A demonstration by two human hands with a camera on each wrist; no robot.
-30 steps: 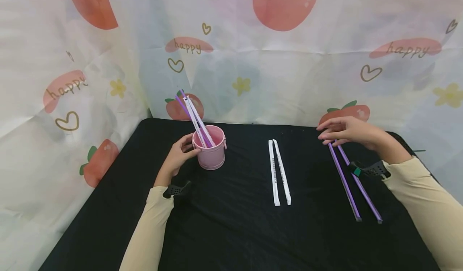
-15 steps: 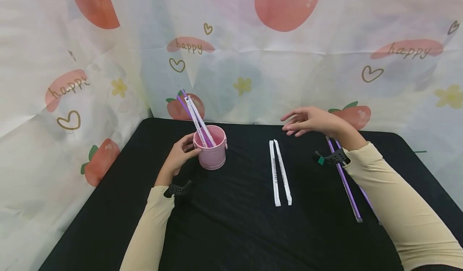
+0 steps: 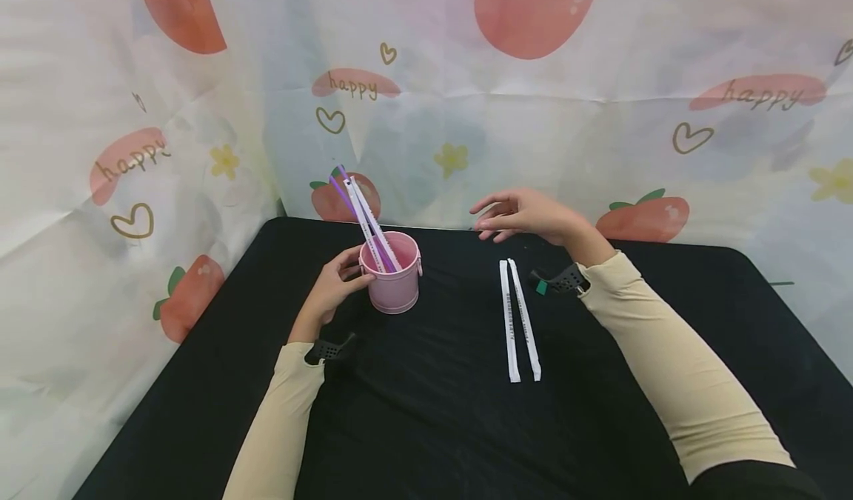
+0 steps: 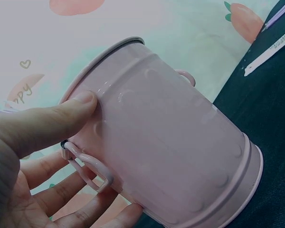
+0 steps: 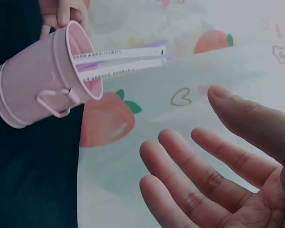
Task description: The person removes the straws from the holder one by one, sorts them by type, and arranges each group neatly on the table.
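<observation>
A small pink bucket (image 3: 393, 291) stands toward the back left of the black table, two white paper-wrapped straws (image 3: 365, 222) and two purple straws (image 3: 341, 192) leaning in it. My left hand (image 3: 336, 281) holds its side near the rim, thumb on the wall and fingers behind by the handle (image 4: 92, 173). My right hand (image 3: 523, 215) hovers over the table's back part, fingers loosely bent, nothing in them. Below it lie two white wrapped straws (image 3: 509, 322), side by side. A purple straw (image 4: 279, 13) shows in the left wrist view; the right sleeve hides that spot in the head view.
Black cloth (image 3: 413, 426) covers the table. A pale printed curtain (image 3: 413, 144) with fruit and hearts hangs along its back and left side. Dark bands (image 3: 563, 279) sit on both wrists.
My right hand has moved left from above the purple straws at the right, past the white straws toward the bucket. Its sleeve now covers those purple straws. My left hand stays on the bucket.
</observation>
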